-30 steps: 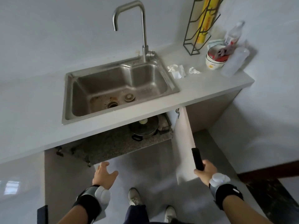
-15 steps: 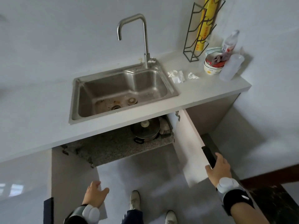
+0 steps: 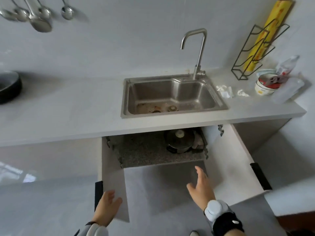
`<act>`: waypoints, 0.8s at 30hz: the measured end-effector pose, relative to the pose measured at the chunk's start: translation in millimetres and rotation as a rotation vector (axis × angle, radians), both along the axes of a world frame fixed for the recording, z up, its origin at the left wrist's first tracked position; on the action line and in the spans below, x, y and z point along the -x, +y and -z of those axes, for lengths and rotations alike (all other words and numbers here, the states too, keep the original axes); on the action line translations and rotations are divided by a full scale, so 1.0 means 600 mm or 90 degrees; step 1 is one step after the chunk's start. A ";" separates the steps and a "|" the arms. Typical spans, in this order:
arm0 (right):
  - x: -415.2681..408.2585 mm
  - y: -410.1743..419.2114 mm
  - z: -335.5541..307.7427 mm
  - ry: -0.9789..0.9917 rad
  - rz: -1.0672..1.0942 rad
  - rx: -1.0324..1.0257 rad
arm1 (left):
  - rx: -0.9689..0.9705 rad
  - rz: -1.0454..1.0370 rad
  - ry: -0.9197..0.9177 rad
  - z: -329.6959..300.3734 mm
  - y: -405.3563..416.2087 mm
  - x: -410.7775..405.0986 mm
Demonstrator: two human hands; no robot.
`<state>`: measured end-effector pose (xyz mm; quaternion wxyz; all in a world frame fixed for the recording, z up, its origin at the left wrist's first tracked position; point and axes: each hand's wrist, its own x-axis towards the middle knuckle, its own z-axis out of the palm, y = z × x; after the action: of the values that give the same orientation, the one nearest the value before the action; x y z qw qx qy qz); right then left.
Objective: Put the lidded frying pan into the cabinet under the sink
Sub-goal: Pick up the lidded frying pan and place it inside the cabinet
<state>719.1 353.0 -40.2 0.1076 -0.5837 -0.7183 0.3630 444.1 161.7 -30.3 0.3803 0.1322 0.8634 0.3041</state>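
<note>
The cabinet under the sink stands open, with both white doors swung out. A dark lidded pot (image 3: 179, 140) with a pale knob sits at the back right of its speckled shelf (image 3: 146, 154). A black pan (image 3: 9, 87) shows at the far left edge of the counter, cut off by the frame. My left hand (image 3: 106, 207) rests against the lower edge of the left door (image 3: 113, 183), fingers apart, beside its black handle. My right hand (image 3: 201, 186) hovers open in front of the cabinet, apart from the right door (image 3: 228, 160).
The steel sink (image 3: 172, 94) and tall faucet (image 3: 198, 53) sit in the grey counter. A wire rack (image 3: 255, 53) with a yellow roll, bowls (image 3: 265, 85) and plastic bottles crowd the right end. Ladles and spoons (image 3: 39, 16) hang on the wall.
My right hand has let go of the right door's black handle and moved left, in front of the opening. My left hand now touches the left door. The view has swung left.
</note>
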 end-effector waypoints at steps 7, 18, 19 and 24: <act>0.250 -0.198 -0.047 0.024 -0.056 -0.030 | -0.081 -0.037 -0.043 -0.037 -0.171 0.173; 0.577 -0.330 -0.095 0.057 -0.204 -0.030 | -0.123 -0.127 -0.079 -0.072 -0.333 0.422; 0.609 -0.331 -0.097 0.057 -0.216 -0.036 | -0.125 -0.139 -0.083 -0.074 -0.335 0.449; 0.792 -0.315 -0.094 0.089 -0.248 -0.043 | -0.156 -0.167 -0.080 -0.085 -0.320 0.602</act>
<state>243.7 164.1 16.4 0.1048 -0.4033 -0.8200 0.3923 82.7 -30.0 20.6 0.3715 0.0446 0.8041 0.4619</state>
